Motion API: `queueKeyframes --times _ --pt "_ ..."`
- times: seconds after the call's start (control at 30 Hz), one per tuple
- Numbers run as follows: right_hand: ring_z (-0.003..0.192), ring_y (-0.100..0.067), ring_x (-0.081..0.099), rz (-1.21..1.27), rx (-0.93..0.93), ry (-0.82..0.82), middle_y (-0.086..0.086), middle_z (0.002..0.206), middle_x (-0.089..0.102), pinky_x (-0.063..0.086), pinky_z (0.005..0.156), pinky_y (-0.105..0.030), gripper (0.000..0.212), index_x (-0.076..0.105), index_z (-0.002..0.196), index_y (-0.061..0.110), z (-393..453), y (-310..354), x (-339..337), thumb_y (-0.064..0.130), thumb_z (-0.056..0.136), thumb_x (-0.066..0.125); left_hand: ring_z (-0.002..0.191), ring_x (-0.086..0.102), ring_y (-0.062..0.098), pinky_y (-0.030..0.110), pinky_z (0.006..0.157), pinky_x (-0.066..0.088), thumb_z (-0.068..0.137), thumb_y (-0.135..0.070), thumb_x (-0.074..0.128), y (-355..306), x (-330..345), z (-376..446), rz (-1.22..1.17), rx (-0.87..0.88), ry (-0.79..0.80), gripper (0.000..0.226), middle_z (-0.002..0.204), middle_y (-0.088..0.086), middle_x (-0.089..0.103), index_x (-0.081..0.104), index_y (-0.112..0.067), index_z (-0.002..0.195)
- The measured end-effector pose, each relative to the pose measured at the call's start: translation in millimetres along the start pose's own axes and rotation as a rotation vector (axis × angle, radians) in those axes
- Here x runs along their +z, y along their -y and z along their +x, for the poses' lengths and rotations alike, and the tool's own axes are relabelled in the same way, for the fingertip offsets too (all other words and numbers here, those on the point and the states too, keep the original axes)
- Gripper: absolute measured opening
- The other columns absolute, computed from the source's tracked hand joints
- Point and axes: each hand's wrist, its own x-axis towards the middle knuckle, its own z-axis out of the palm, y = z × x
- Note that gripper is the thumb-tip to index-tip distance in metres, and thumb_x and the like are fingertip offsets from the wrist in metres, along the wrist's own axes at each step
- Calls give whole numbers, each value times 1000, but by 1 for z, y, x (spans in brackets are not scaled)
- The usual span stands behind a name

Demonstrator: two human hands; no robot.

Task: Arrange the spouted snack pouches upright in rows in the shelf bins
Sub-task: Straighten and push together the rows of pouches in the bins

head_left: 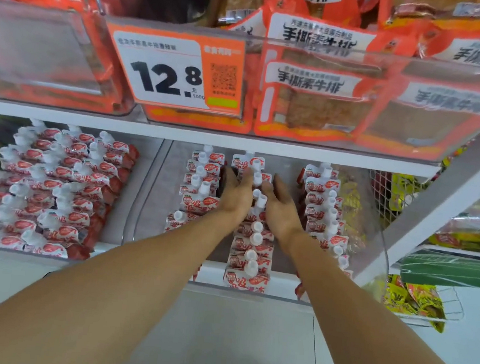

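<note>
We reach both arms into the clear right-hand shelf bin (374, 240), where the spouted snack pouches stand upright in three rows. Our left hand (236, 193) lies flat against the left side of the middle row (251, 242), fingers straight and released, gripping nothing. Our right hand (279, 206) presses the same row from its right side, fingers likewise extended. The left row (200, 183) and right row (323, 208) stand just beside our hands. A second bin (48, 188) to the left holds more pouches, tilted. Above hangs an orange price tag (176, 71) reading 12.8.
</note>
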Motion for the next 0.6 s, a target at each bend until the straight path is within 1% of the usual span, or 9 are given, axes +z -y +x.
queueKeyframes --times 0.07,0.17,0.2,0.27,0.3,0.37,0.4,0.5,0.6 --pt "126 -17 51 17 -23 -4 -3 145 51 42 103 -27 52 31 153 29 4 -4 1 40 103 42 136 41 27 31 107 34 102 -45 34 4 1 7 -3 -14 3 59 150 8 41 15 -24 154" --pt "120 -16 59 66 -71 -50 2 134 61 48 103 -38 52 44 143 33 10 -8 3 46 93 53 111 56 21 29 91 41 103 -42 32 8 -3 10 47 28 70 40 130 6 58 43 -22 137" --pt "124 -16 56 114 -54 -75 4 138 57 47 105 -40 60 41 145 32 13 -8 3 47 89 57 108 54 17 26 89 39 104 -40 31 8 -4 11 44 45 81 38 129 3 57 45 -22 135" --pt "130 -14 49 173 -7 -69 8 145 47 42 109 -38 68 29 152 30 19 -8 3 46 92 56 116 46 10 20 91 33 105 -35 32 7 -3 14 6 54 89 41 130 -8 48 38 -23 144" --pt "130 -15 50 173 7 -41 7 146 48 42 110 -39 66 26 153 32 21 -8 4 46 95 53 120 46 10 18 92 34 105 -33 33 8 -2 18 -6 52 93 42 129 -8 47 35 -24 146" --pt "125 -20 55 122 27 -7 0 141 56 44 108 -44 62 25 152 39 22 -9 5 51 96 47 111 53 12 15 82 41 105 -31 33 10 0 21 -1 51 112 40 123 -4 55 39 -28 144" --pt "123 -21 57 100 25 -2 0 138 58 44 108 -45 58 24 152 41 22 -9 5 50 98 44 106 55 12 16 80 43 105 -33 33 11 0 23 7 46 111 40 121 -5 57 41 -30 144" --pt "111 -15 59 91 17 18 5 122 60 47 102 -36 45 29 149 38 23 -10 0 41 105 35 106 61 15 31 94 48 103 -38 36 17 2 27 6 28 108 41 123 -2 63 41 -33 143" --pt "93 -3 58 119 10 35 12 108 58 49 79 -18 37 33 142 40 19 -8 -5 32 107 33 103 64 19 38 96 51 101 -40 38 21 5 30 18 14 108 46 116 1 66 35 -31 146"
